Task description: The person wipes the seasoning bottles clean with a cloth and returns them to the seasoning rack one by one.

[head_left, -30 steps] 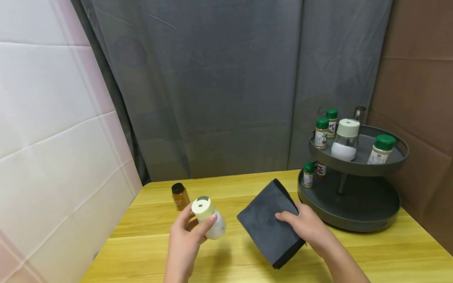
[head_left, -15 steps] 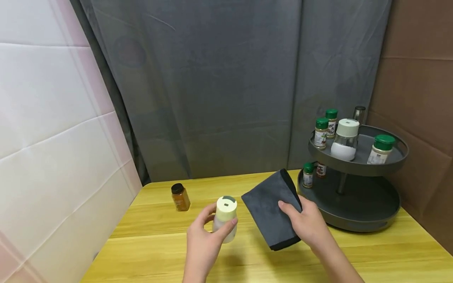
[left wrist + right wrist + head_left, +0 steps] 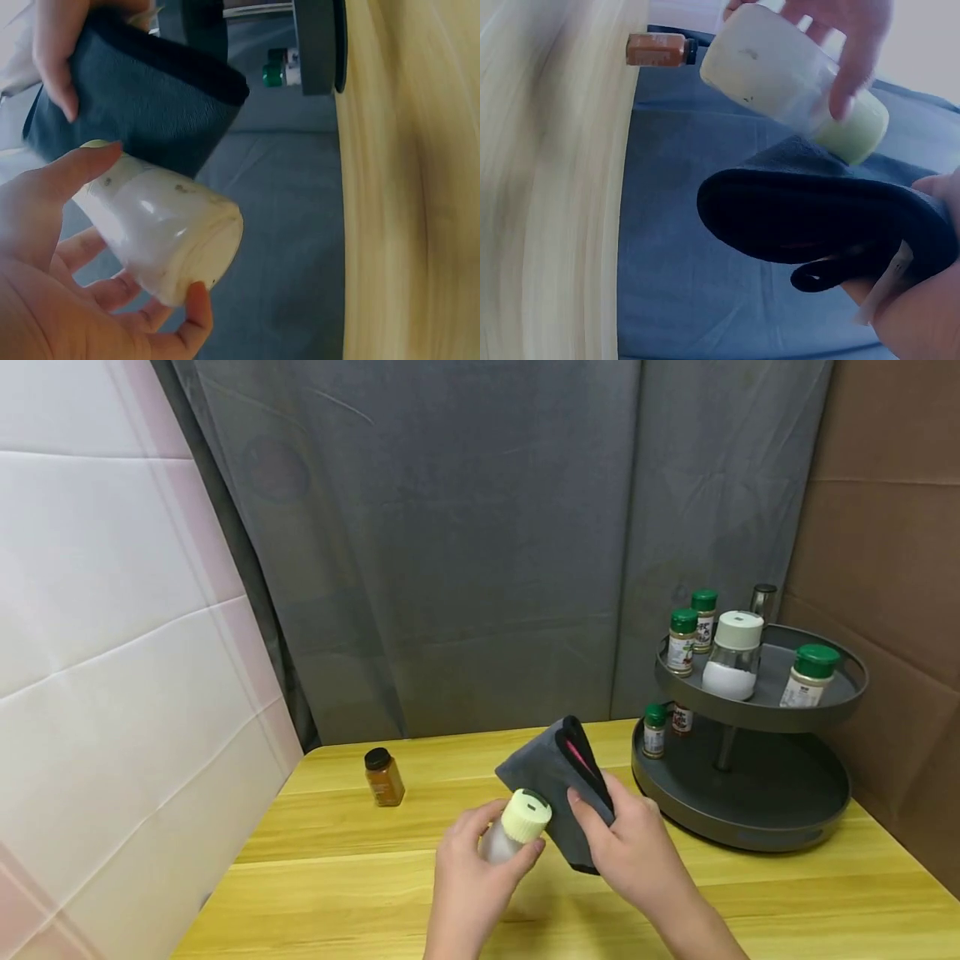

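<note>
My left hand (image 3: 476, 868) holds a seasoning shaker (image 3: 517, 822) between thumb and fingers, tilted above the table. It has a pale yellow-green cap and a whitish, cloudy body with small dark specks, as the shaker (image 3: 161, 225) shows in the left wrist view. My right hand (image 3: 637, 835) grips a folded dark grey cloth (image 3: 551, 777) with black edging, thumb on the near face. In the right wrist view the cloth (image 3: 817, 217) lies close against the shaker's cap (image 3: 855, 127); whether they touch is hard to tell.
A small jar of orange-brown spice (image 3: 385, 779) with a black lid stands at the table's back left. At right stands a two-tier dark turntable (image 3: 750, 793) bearing several green-capped bottles and a larger white-capped shaker (image 3: 733, 656). A grey curtain (image 3: 465, 568) hangs behind the table (image 3: 337, 893).
My left hand has moved right with the shaker, bringing it up to the cloth and tipping it. The right hand has shifted left, and the cloth is now bent, showing a pink strip inside.
</note>
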`<action>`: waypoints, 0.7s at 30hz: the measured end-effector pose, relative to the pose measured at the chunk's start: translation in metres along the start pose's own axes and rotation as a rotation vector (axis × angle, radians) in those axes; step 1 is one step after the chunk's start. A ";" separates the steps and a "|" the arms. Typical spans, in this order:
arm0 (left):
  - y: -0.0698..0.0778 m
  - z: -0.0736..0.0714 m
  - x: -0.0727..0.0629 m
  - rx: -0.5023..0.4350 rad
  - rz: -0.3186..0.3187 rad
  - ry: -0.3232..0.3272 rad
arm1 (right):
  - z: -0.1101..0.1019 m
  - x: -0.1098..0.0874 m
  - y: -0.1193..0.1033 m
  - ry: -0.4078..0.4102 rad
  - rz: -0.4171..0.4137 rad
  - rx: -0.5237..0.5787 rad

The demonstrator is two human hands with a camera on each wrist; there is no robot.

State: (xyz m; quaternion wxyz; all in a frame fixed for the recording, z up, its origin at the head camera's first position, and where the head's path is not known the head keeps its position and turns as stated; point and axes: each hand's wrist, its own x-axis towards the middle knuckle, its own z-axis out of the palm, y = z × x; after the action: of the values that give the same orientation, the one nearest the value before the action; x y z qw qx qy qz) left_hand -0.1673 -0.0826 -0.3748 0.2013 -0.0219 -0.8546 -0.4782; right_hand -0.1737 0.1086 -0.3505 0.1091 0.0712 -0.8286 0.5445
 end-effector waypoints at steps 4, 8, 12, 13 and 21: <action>0.002 0.008 -0.002 0.062 0.033 0.015 | 0.005 -0.003 0.001 0.004 -0.152 -0.113; 0.005 0.013 -0.004 0.115 0.070 0.058 | 0.010 -0.006 0.006 -0.011 -0.322 -0.181; 0.008 0.016 -0.006 0.162 0.096 0.108 | 0.015 -0.008 0.009 -0.011 -0.425 -0.253; 0.008 0.016 -0.006 0.174 0.101 0.117 | 0.015 -0.009 0.009 -0.010 -0.440 -0.266; 0.005 0.019 -0.005 0.238 0.137 0.193 | 0.015 -0.012 0.009 0.016 -0.538 -0.358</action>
State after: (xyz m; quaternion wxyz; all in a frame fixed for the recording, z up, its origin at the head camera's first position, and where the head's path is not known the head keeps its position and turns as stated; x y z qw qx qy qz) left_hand -0.1672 -0.0635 -0.3809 0.3158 -0.0100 -0.8784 -0.3585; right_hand -0.1662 0.0985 -0.3672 0.2664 0.2629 -0.8617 0.3425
